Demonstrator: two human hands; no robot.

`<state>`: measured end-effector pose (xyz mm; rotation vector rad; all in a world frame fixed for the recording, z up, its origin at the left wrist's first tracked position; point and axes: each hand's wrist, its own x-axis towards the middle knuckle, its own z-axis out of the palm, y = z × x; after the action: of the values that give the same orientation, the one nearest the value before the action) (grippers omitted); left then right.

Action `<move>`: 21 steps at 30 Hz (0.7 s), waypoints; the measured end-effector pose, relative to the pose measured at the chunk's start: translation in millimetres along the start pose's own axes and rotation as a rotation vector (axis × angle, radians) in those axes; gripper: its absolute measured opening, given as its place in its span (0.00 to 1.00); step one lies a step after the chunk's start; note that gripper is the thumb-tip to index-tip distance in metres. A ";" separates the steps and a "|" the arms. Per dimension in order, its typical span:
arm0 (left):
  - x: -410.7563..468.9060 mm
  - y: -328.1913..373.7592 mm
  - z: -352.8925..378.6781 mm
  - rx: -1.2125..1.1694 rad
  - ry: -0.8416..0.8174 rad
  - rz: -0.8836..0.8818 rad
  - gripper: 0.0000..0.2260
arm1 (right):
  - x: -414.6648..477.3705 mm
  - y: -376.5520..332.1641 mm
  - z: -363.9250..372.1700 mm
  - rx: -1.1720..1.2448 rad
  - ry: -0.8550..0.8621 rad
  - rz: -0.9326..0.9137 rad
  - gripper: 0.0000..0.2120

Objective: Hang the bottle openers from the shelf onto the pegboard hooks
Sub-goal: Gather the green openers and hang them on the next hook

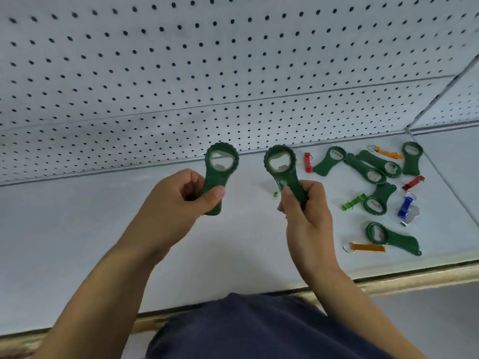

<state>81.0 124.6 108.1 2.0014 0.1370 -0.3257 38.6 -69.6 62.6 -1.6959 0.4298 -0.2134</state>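
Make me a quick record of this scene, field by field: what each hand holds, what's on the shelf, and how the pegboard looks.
left hand: grips left green opener by its handle, ring end up
right hand: grips right green opener by its handle, ring end up
shelf: six more green openers lying loose at the right, among small keychain openers in red, orange, green, blue and silver
pegboard: behind the shelf; no hooks in view
hung so far: none visible
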 end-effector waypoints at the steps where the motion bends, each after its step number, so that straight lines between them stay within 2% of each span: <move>1: -8.2 -0.9 -9.9 -0.062 0.026 -0.007 0.10 | -6.4 -8.1 5.6 0.015 -0.026 -0.020 0.02; 4: -33.7 -3.4 -44.7 -0.233 0.083 0.000 0.12 | -23.8 -27.9 30.7 0.067 -0.113 -0.048 0.03; 10: -85.0 -11.4 -121.6 -0.395 0.227 0.087 0.16 | -66.4 -61.6 101.9 0.126 -0.313 -0.143 0.04; 14: -112.7 -30.0 -160.8 -0.526 0.347 0.122 0.12 | -99.3 -82.2 140.7 0.137 -0.434 -0.270 0.05; 17: -128.1 -47.7 -184.8 -0.598 0.409 0.110 0.09 | -122.6 -99.3 166.0 0.148 -0.495 -0.375 0.10; 21: -140.5 -69.5 -217.2 -0.666 0.524 0.092 0.11 | -153.2 -119.8 197.0 0.195 -0.537 -0.516 0.10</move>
<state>-33.6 356.6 177.1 1.3800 0.4226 0.2869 -7.4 184.9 161.3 -1.5664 -0.4212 -0.1567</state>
